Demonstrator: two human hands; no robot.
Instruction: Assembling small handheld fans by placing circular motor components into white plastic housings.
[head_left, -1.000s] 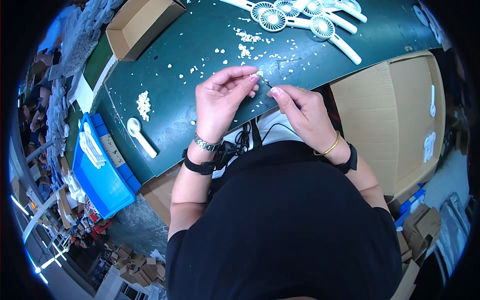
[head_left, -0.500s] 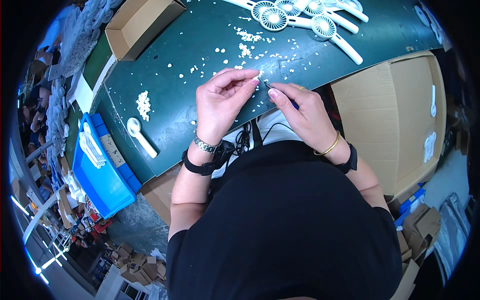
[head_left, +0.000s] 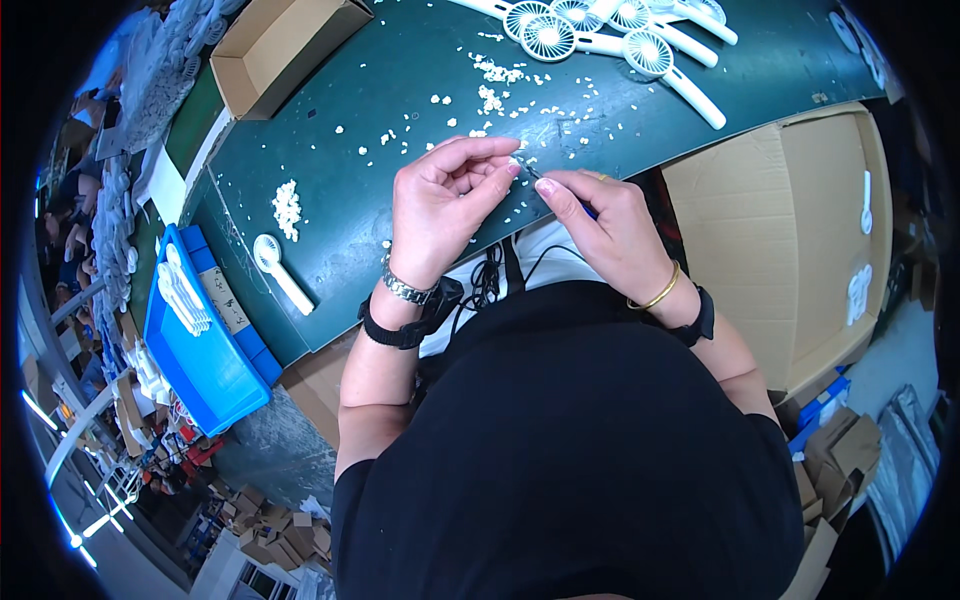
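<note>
My left hand [head_left: 440,205] is in a pinch above the table's near edge, thumb and forefinger on a tiny white plastic piece [head_left: 516,160], mostly hidden by the fingertips. Close beside it, my right hand [head_left: 610,220] grips a slim tool with a dark, thin tip and a blue handle [head_left: 590,210]; its exact kind is hard to make out. The tip points at the left fingertips. Beyond both hands lie many loose small white pieces [head_left: 490,98], with a denser heap [head_left: 286,211] off to the left.
White handheld fans [head_left: 648,54] lie at the table's far side, and a single fan [head_left: 282,272] near its left edge. A blue bin [head_left: 215,390] holds white parts. Cardboard boxes stand at far left [head_left: 245,70] and at right [head_left: 740,200]. The green tabletop [head_left: 400,60] fills the middle.
The left hand's thumb and forefinger have parted slightly, and the tool's tip has shifted a little. Otherwise both hands stay in nearly the same place.
</note>
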